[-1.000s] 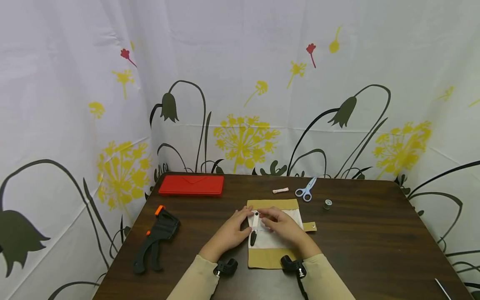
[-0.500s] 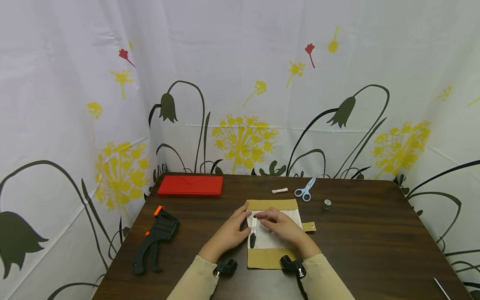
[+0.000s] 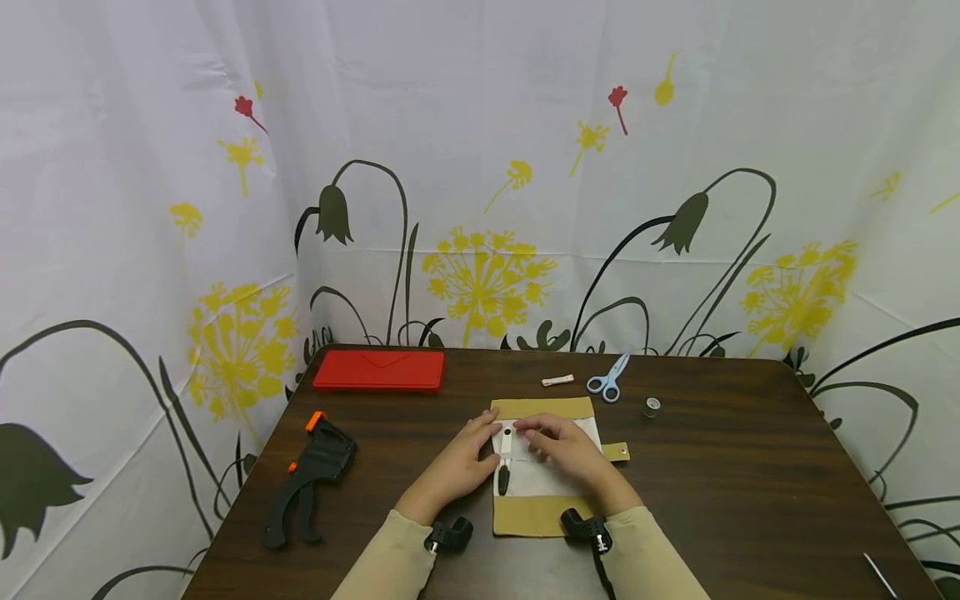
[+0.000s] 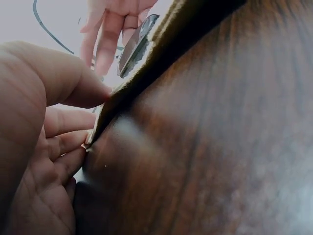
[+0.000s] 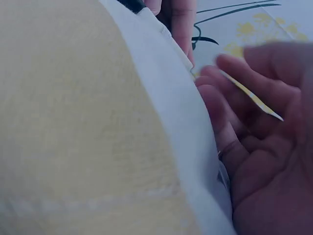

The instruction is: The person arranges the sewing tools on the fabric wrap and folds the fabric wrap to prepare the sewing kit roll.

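Observation:
An unfolded tan cloth case [image 3: 534, 517] with a white lining lies on the table in the head view. Along the left side of its lining rests a slim white tool [image 3: 506, 450] with a black dot at its far end and a black near end. My left hand [image 3: 457, 467] lies at the case's left edge, thumb and fingers touching the cloth border in the left wrist view. Over the lining is my right hand [image 3: 564, 450], fingers loosely bent, fingertips just right of the tool's far end. In the right wrist view this hand [image 5: 264, 127] shows nothing gripped.
Behind the case are a pale pink clip [image 3: 558, 380], light blue scissors [image 3: 609, 380] and a small spool [image 3: 652, 407]. A red case [image 3: 378, 370] lies back left, with a black and orange clamp [image 3: 311, 479] before it. A thin silver rod [image 3: 879, 575] sits front right.
The right fingertips were over the tool's far end half a second ago and are now slightly right of it, showing the black dot. The left hand stays at the case edge.

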The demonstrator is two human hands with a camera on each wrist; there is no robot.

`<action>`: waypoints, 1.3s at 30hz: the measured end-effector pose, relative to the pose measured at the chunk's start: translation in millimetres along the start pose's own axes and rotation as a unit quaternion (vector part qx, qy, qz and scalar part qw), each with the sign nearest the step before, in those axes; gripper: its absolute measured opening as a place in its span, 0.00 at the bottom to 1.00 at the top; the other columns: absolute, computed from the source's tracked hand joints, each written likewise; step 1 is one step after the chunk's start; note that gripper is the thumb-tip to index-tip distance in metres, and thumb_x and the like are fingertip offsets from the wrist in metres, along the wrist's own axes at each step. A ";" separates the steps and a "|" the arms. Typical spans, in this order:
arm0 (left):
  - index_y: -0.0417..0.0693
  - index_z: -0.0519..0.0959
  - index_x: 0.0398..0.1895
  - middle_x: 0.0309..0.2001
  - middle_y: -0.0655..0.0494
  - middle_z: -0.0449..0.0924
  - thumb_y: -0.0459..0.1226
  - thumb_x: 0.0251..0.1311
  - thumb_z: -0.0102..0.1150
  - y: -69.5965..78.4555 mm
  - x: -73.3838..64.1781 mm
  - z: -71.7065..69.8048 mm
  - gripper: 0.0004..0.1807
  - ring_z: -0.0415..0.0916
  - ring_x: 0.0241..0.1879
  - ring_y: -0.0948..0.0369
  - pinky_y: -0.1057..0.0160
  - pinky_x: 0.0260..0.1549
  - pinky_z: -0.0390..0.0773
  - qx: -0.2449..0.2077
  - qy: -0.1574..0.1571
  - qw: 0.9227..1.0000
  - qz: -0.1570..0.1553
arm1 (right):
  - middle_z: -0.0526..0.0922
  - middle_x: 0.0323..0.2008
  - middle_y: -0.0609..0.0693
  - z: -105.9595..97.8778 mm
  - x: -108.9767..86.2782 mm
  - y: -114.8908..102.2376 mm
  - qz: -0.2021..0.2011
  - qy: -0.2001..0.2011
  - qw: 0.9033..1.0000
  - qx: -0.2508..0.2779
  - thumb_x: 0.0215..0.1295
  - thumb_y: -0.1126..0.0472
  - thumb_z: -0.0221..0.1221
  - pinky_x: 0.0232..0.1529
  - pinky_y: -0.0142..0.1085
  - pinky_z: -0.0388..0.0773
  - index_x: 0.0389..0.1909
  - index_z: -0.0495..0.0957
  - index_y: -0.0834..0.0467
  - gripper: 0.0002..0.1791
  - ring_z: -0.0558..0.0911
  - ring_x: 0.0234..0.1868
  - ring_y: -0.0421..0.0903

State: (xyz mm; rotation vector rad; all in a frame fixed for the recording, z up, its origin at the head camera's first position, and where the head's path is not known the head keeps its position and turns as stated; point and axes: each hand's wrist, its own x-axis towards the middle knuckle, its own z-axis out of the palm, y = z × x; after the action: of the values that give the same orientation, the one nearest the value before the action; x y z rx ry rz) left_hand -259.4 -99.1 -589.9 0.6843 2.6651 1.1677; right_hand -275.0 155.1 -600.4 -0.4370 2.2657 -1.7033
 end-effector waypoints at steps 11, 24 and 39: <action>0.39 0.72 0.78 0.87 0.45 0.59 0.36 0.74 0.62 2.0 -1.1 -0.7 0.31 0.54 0.86 0.38 0.34 0.82 0.57 0.006 -0.008 1.000 -0.007 | 0.85 0.49 0.66 -32.1 -10.9 0.4 -0.051 0.131 0.979 0.150 0.82 0.59 0.61 0.37 0.35 0.85 0.61 0.80 0.68 0.18 0.83 0.38 0.45; 0.39 0.73 0.77 0.87 0.46 0.59 0.36 0.74 0.61 2.5 -2.0 0.9 0.30 0.54 0.87 0.40 0.34 0.83 0.57 0.010 -0.006 1.000 -0.006 | 0.86 0.35 0.54 -105.3 -48.0 10.8 -0.116 0.382 0.902 0.164 0.79 0.65 0.63 0.31 0.31 0.79 0.53 0.79 0.74 0.14 0.81 0.29 0.43; 0.43 0.72 0.78 0.87 0.43 0.58 0.34 0.74 0.60 2.4 0.4 0.2 0.30 0.53 0.87 0.40 0.33 0.83 0.54 0.014 -0.004 1.000 0.004 | 0.75 0.51 0.47 -128.6 -60.0 24.4 0.057 0.441 0.895 0.019 0.77 0.52 0.68 0.30 0.25 0.75 0.66 0.79 0.61 0.25 0.75 0.34 0.32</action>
State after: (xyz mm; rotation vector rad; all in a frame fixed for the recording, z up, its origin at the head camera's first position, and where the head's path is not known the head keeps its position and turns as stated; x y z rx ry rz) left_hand -258.9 -97.4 -588.4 0.7025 2.6797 1.1278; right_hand -272.0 298.4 -586.9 0.6162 2.7147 -2.1502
